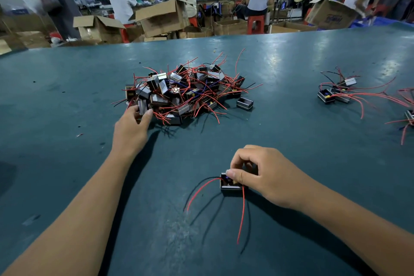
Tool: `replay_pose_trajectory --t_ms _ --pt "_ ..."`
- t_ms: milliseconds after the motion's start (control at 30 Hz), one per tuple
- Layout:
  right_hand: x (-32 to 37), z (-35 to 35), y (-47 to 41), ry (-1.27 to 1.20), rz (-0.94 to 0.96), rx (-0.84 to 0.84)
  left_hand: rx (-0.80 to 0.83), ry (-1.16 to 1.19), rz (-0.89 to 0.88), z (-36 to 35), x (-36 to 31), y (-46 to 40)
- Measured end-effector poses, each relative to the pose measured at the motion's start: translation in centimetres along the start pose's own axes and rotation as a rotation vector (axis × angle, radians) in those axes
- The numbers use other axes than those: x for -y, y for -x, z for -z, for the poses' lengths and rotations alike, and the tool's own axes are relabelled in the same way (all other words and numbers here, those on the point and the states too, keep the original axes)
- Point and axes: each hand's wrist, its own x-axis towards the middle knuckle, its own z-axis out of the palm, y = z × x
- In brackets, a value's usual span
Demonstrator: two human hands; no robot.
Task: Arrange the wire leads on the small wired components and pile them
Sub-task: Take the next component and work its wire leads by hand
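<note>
A tangled heap of small black box components with red, black and blue leads (186,89) lies in the middle of the dark green table (67,101). My left hand (132,125) reaches into the heap's near left edge and pinches one component (142,106) between thumb and fingers. Nearer to me, my right hand (264,175) grips a single black component (230,186) standing on the table; its red and black leads trail toward me. A small group of components with straightened leads (336,94) lies at the right.
One loose black box (244,103) sits just right of the heap. More wired components (410,116) lie at the right edge. Beyond the table's far edge stand open cardboard boxes (161,18), red stools and several seated people at benches.
</note>
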Motion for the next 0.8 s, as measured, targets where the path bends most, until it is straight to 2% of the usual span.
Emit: replay_pose_trajectory --t_ms 167,333,433,533,633,700,800 --pt "-0.1 -0.3 -0.1 0.027 0.004 -0.027 -0.045 0.082 0.07 -0.2 -0.2 -0.4" --pt "-0.2 -0.2 -0.1 -0.03 -0.008 -0.045 -0.044 0.629 0.291 0.4 -2.4 0.0" --pt "-0.3 0.0 -0.1 -0.04 -0.02 -0.055 -0.027 0.827 0.272 1.4 -4.8 1.2" --pt "-0.1 0.2 -0.1 -0.036 -0.031 -0.058 -0.059 0.87 0.137 2.5 -7.2 2.6" --pt "0.1 0.4 -0.1 -0.035 -0.031 -0.059 -0.253 0.65 -0.213 3.7 -9.0 4.2" --pt "0.3 0.6 -0.2 -0.04 -0.028 -0.06 -0.306 0.588 -0.436 4.1 -10.0 5.4" --pt "0.5 0.7 -0.1 -0.055 -0.017 -0.079 -0.135 0.645 -0.577 3.9 -10.8 6.5"
